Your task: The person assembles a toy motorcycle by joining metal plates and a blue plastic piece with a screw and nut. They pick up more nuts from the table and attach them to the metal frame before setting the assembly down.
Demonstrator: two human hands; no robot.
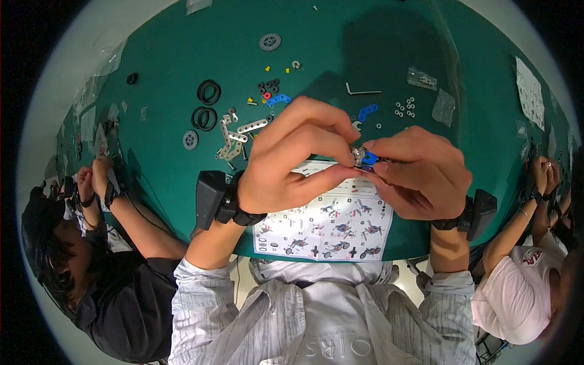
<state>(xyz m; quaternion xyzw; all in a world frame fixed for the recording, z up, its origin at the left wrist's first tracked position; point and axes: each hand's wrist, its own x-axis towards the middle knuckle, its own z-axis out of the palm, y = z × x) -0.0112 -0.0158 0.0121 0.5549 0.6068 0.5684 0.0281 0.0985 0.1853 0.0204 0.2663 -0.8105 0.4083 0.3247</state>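
Observation:
Above the printed instruction sheet point(322, 228), my left hand point(298, 158) and my right hand point(420, 173) meet at a small assembly of blue and silver parts point(367, 159). My left fingertips pinch its silver side, and my right fingers close on the blue side. Fingers hide much of the assembly. Just beyond my fingertips lies a blue perforated piece point(367, 112). Silver perforated strips point(252, 126) and screws rest on the green table point(316, 36) to the left of my left hand.
Black rubber rings point(208, 92) and grey wheels point(270, 42) lie at the left and back. A hex key point(363, 92), small nuts point(405, 108) and plastic bags point(443, 107) are beyond my right hand. One person point(121, 292) sits at left, others at right.

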